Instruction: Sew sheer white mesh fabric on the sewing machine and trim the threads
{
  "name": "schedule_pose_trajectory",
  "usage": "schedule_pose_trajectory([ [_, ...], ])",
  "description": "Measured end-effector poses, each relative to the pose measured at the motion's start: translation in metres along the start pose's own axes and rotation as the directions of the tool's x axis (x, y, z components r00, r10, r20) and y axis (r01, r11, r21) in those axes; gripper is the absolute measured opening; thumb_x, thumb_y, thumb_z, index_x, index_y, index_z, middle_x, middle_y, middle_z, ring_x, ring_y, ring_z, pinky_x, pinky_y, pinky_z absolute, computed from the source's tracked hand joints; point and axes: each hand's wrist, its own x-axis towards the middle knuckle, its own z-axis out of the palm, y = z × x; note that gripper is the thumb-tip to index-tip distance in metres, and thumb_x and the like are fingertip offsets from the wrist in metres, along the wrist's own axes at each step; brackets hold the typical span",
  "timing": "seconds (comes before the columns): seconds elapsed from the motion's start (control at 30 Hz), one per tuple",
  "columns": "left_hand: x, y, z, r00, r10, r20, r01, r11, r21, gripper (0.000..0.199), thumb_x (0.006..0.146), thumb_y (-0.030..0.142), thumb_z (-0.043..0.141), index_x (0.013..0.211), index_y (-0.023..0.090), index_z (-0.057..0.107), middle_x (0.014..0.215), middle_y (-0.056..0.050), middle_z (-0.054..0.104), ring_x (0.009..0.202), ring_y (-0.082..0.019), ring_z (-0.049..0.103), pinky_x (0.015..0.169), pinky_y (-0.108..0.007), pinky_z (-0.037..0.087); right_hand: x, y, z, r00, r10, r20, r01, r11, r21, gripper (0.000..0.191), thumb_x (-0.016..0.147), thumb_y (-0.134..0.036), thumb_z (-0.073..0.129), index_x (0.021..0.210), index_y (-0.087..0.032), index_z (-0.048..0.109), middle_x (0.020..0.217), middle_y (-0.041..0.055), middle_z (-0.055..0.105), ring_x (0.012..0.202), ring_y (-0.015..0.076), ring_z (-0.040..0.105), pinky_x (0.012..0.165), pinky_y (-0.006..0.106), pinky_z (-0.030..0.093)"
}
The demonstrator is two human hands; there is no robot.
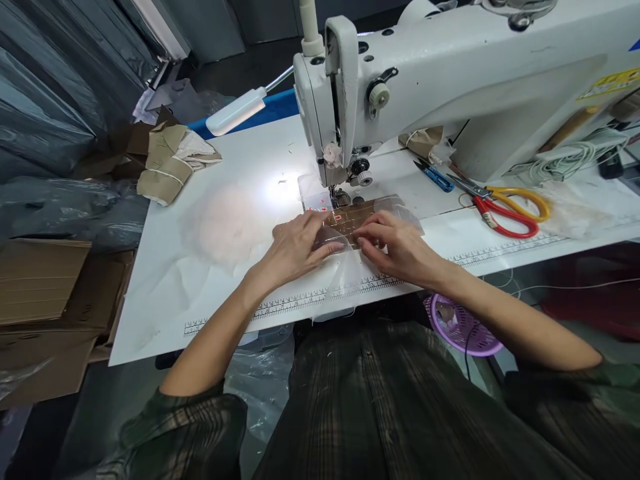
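Note:
A sewing machine (333, 133) stands over the white table, its needle area just beyond my hands. Under it lies a brown sheet (373, 212) with pale lines and small red marks, partly covered by my fingers. My left hand (300, 248) rests on the left part of the sheet, fingers stretched out and thumb apart. A thin sheer white fabric (346, 270) runs from between my hands toward the table's front edge. My right hand (395, 243) is curled at the sheet's right part, thumb and fingertips pinching the sheer fabric.
Red and yellow handled scissors (510, 210) and blue thread snips (434, 175) lie right. A pale fluffy pile (225, 223) sits left, below a lit lamp (237, 113). Tied bundles (167, 163) are at the back left. A ruler strip (295, 303) follows the front edge; a purple basket (467, 330) is below.

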Motion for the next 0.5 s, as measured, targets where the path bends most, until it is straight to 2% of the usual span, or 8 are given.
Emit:
schedule_pose_trajectory([
  [0.07, 0.007, -0.008, 0.008, 0.999, 0.026, 0.035, -0.026, 1.000, -0.005, 0.036, 0.088, 0.041, 0.068, 0.117, 0.020, 0.068, 0.101, -0.008, 0.066, 0.090, -0.024, 0.063, 0.078, -0.036, 0.051, 0.002, 0.004, -0.001, 1.000, 0.009, -0.010, -0.009, 0.999, 0.038, 0.021, 0.090, -0.020, 0.055, 0.099, -0.014, 0.073, 0.093, 0.0113, 0.068, 0.080, 0.0200, 0.063, 0.074, 0.035, 0.052],
  [0.13, 0.010, -0.016, 0.010, 0.999, 0.035, 0.018, -0.034, 0.998, -0.055, 0.020, 0.088, 0.039, 0.068, 0.095, 0.021, 0.073, 0.090, -0.005, 0.064, 0.081, -0.020, 0.061, 0.073, -0.033, 0.049, 0.005, 0.010, 0.000, 1.000, 0.024, 0.000, -0.024, 0.996, 0.081, 0.021, 0.090, -0.020, 0.055, 0.099, -0.016, 0.074, 0.092, 0.0097, 0.070, 0.083, 0.0204, 0.064, 0.077, 0.035, 0.053],
  [0.23, 0.009, -0.022, 0.006, 0.996, -0.037, -0.082, 0.011, 0.952, -0.306, 0.019, 0.085, 0.038, 0.071, 0.085, 0.019, 0.070, 0.094, -0.007, 0.067, 0.083, -0.018, 0.062, 0.073, -0.032, 0.050, 0.014, 0.018, 0.005, 0.993, 0.106, 0.055, -0.116, 0.968, 0.223, 0.027, 0.091, -0.020, 0.053, 0.110, -0.018, 0.073, 0.100, 0.0094, 0.072, 0.090, 0.0210, 0.067, 0.082, 0.037, 0.055],
  [0.3, 0.006, -0.021, 0.002, 0.987, -0.134, -0.094, 0.060, 0.831, -0.552, 0.019, 0.083, 0.036, 0.072, 0.086, 0.018, 0.066, 0.097, -0.008, 0.069, 0.086, -0.018, 0.066, 0.076, -0.033, 0.053, 0.025, 0.023, 0.010, 0.968, 0.187, 0.167, -0.241, 0.877, 0.415, 0.031, 0.094, -0.021, 0.050, 0.118, -0.018, 0.070, 0.102, 0.0099, 0.073, 0.090, 0.0197, 0.069, 0.081, 0.037, 0.058],
  [0.37, 0.004, -0.016, -0.002, 0.977, -0.209, -0.045, 0.110, 0.669, -0.735, 0.022, 0.083, 0.034, 0.073, 0.084, 0.018, 0.059, 0.091, -0.008, 0.072, 0.084, -0.018, 0.069, 0.078, -0.034, 0.055, 0.039, 0.025, 0.013, 0.926, 0.193, 0.325, -0.358, 0.722, 0.592, 0.031, 0.097, -0.025, 0.050, 0.120, -0.018, 0.069, 0.101, 0.0101, 0.074, 0.085, 0.0177, 0.070, 0.076, 0.034, 0.060],
  [0.43, 0.003, -0.012, -0.004, 0.967, -0.255, -0.024, 0.126, 0.556, -0.822, 0.029, 0.080, 0.035, 0.077, 0.082, 0.019, 0.053, 0.085, -0.006, 0.073, 0.079, -0.017, 0.070, 0.075, -0.033, 0.056, 0.051, 0.024, 0.014, 0.880, 0.104, 0.464, -0.428, 0.598, 0.677, 0.027, 0.096, -0.029, 0.056, 0.116, -0.019, 0.070, 0.100, 0.0087, 0.074, 0.081, 0.0159, 0.069, 0.072, 0.032, 0.060],
  [0.5, 0.002, -0.010, -0.004, 0.956, -0.289, -0.050, 0.108, 0.504, -0.857, 0.035, 0.077, 0.036, 0.080, 0.080, 0.019, 0.049, 0.084, -0.006, 0.074, 0.080, -0.018, 0.071, 0.073, -0.031, 0.056, 0.060, 0.020, 0.014, 0.829, -0.012, 0.560, -0.463, 0.548, 0.697, 0.024, 0.090, -0.032, 0.066, 0.110, -0.019, 0.072, 0.098, 0.0064, 0.074, 0.079, 0.0146, 0.068, 0.069, 0.029, 0.058],
])
